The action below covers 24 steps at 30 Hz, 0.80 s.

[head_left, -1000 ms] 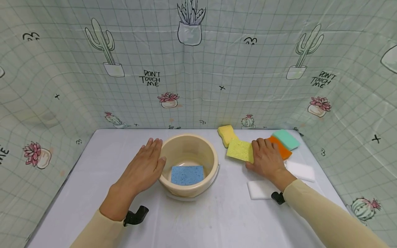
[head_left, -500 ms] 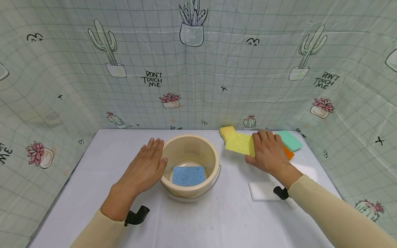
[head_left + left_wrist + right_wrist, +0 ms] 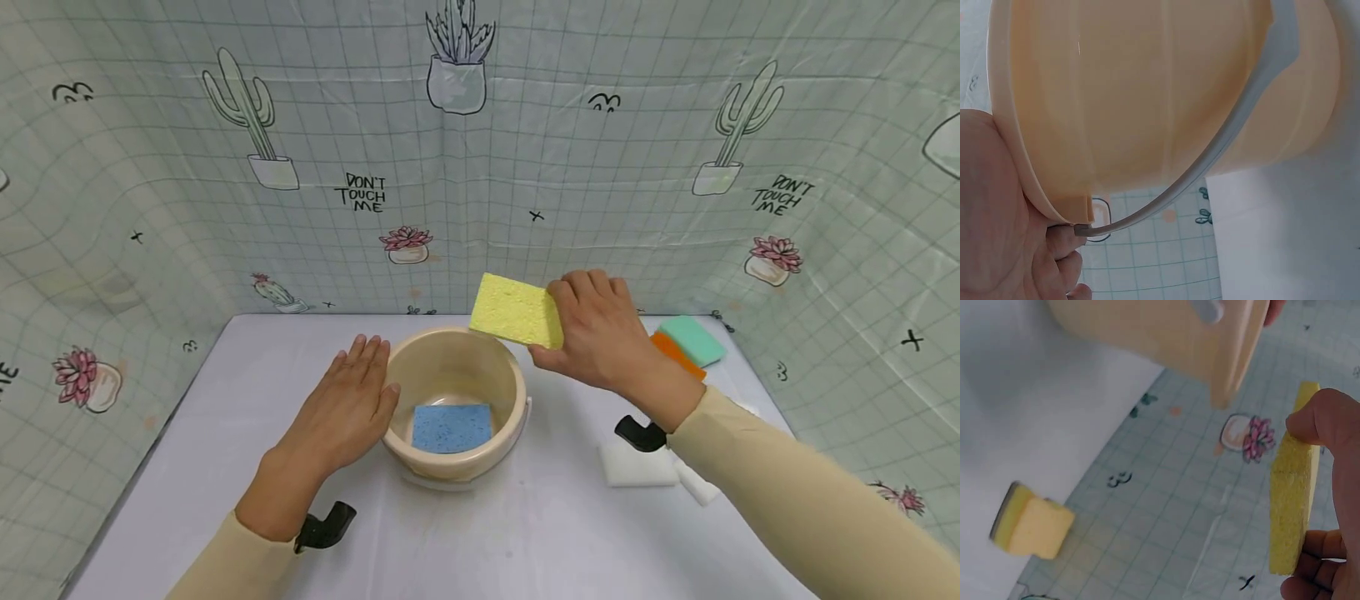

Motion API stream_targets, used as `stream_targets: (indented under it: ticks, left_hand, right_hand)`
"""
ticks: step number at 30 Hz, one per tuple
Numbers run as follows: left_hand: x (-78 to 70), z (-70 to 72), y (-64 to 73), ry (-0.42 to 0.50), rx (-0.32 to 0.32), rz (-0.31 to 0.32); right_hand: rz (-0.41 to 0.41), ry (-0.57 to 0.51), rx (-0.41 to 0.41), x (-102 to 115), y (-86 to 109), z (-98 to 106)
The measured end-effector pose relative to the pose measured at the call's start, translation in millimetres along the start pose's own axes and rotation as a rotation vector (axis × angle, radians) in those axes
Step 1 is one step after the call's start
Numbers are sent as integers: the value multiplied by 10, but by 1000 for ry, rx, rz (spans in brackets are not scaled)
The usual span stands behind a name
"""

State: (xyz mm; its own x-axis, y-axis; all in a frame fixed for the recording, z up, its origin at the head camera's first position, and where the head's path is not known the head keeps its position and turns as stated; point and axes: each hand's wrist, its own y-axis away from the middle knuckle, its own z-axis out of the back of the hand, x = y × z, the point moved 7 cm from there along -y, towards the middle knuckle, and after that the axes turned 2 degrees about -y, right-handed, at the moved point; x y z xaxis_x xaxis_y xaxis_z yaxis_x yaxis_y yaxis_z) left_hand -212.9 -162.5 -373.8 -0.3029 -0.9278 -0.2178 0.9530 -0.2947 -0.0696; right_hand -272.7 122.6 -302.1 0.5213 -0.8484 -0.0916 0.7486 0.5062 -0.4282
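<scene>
My right hand (image 3: 600, 329) pinches a flat yellow sponge (image 3: 517, 311) between thumb and fingers, up in the air by the bucket's far right rim. In the right wrist view the sponge (image 3: 1292, 494) shows edge-on, clear of the bucket. My left hand (image 3: 341, 408) lies with straight fingers against the left rim of a cream bucket (image 3: 517, 375). Its palm touches that rim in the left wrist view, fingertips by the grey handle (image 3: 1210, 150). A blue sponge (image 3: 452, 428) lies flat on the bucket's bottom.
At the right lie a teal sponge (image 3: 692, 339), an orange sponge (image 3: 678, 354) and white sponges (image 3: 637, 464), partly behind the right arm. A yellow scouring sponge (image 3: 1032, 522) stands near the table's back edge. A patterned curtain (image 3: 450, 183) rises behind the table.
The right hand has lifted the yellow sponge from the group at the right and carried it up and left towards the bucket. The left hand has stayed at the rim.
</scene>
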Motion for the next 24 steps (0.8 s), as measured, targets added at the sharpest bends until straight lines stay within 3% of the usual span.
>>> stream_targets:
  ticks: [11,19,24]
  left_hand:
    - [9,17,30,-10,-17,8]
    - [-6,11,31,12,-27,9]
    - [-21,15,28,18,-30,5]
  right_hand:
    - [150,-105,190,750,-143,-239]
    - [184,-84,311,881,-124,-463]
    - [196,-79,346,905,-110,-521]
